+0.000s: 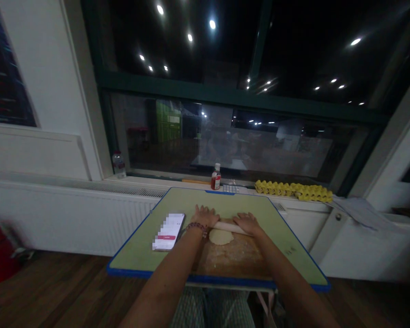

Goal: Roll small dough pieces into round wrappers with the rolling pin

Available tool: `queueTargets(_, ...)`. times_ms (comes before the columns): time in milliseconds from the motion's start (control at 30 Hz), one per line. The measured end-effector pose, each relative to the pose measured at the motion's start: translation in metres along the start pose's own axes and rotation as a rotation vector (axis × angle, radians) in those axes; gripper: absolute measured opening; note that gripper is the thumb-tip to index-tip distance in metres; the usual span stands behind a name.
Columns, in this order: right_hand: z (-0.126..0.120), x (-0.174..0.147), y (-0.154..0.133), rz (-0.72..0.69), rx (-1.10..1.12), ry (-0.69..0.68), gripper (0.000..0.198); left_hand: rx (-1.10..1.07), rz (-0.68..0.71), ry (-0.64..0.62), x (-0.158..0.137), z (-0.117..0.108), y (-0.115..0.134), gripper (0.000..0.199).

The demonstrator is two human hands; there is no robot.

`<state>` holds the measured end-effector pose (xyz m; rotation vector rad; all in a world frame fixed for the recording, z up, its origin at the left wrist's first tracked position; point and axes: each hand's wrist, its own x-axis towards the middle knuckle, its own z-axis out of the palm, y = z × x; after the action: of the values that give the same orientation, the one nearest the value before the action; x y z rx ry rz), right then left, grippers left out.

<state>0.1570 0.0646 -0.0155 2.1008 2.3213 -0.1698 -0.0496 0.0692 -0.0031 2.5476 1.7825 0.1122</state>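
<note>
A pale wooden rolling pin (230,227) lies crosswise over the far part of a floured wooden board (232,259). My left hand (205,217) holds its left end, fingers stretched over the top; a beaded bracelet (197,226) circles that wrist. At the other end, my right hand (246,223) grips the pin in the same way. Just on the near side of the pin is a flat, roughly round sheet of dough (221,236). Beneath everything stands a small yellow-green table (141,248) with a blue edge.
Left of the board lies a lit phone (170,231). Along the windowsill are a small bottle of red liquid (216,177), yellow egg trays (294,190) and a clear plastic bottle (118,165). A white radiator (71,218) runs below the window. Something red (0,255) stands on the floor.
</note>
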Motion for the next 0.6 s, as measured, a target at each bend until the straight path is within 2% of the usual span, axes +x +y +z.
queueTargets(133, -0.001, 0.002, -0.005, 0.181, 0.08, 0.027, 0.065, -0.028, 0.048, -0.026, 0.002, 0.01, -0.008, 0.042)
queueTargets(267, -0.001, 0.002, -0.01, 0.205, 0.095, 0.046, 0.067, -0.031, 0.037, -0.153, 0.004, 0.007, -0.012, 0.051)
queueTargets(333, -0.002, -0.001, -0.011, 0.185, 0.082, 0.067, 0.066, -0.034, 0.006, -0.215, 0.002, 0.002, -0.009, 0.055)
queueTargets(433, -0.003, -0.01, -0.01, 0.125, 0.037, 0.095, 0.062, -0.039, 0.01, -0.207, -0.004, -0.004, -0.004, 0.055)
queueTargets(600, -0.007, -0.029, -0.008, -0.124, -0.061, 0.066, 0.043, -0.05, 0.043, -0.16, -0.014, -0.005, -0.003, 0.056)
